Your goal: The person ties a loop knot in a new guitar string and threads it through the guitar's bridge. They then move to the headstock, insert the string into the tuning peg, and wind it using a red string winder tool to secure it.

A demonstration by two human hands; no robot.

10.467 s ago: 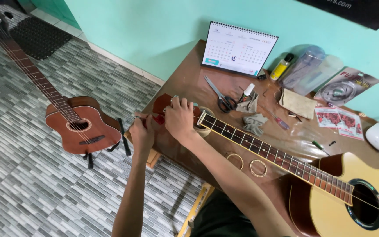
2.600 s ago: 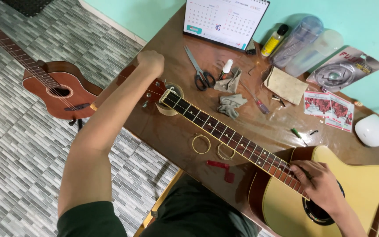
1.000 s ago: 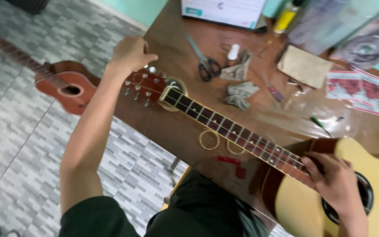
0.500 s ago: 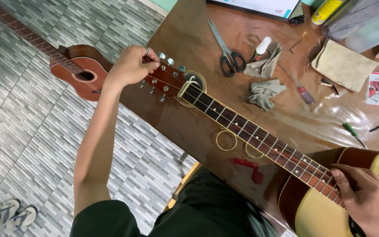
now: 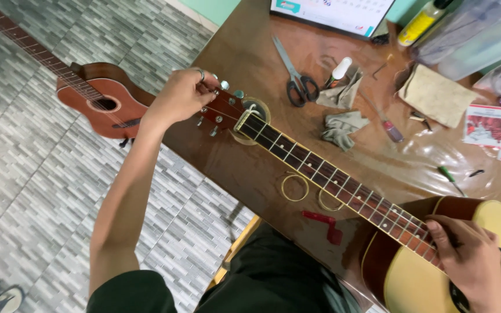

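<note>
Up close, two hands work a pale-bodied guitar (image 5: pixel 413 272) lying across a brown table (image 5: pixel 250 168).

Partly hidden by fingers, the headstock (image 5: pixel 220 110) has the left hand (image 5: pixel 180 95) closed on a tuning peg at its far edge. The right hand (image 5: pixel 469 264) rests curled on the strings near the guitar's sound hole, cut off by the frame edge. Beside the guitar's neck lie two coiled strings (image 5: pixel 294 187) and a red winder (image 5: pixel 323 224); beyond it, scissors (image 5: pixel 292 75).

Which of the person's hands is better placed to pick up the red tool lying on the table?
Probably the right hand: it rests on the guitar near the soundhole, nearer the red tool. The left hand is farther off at the headstock.
</note>
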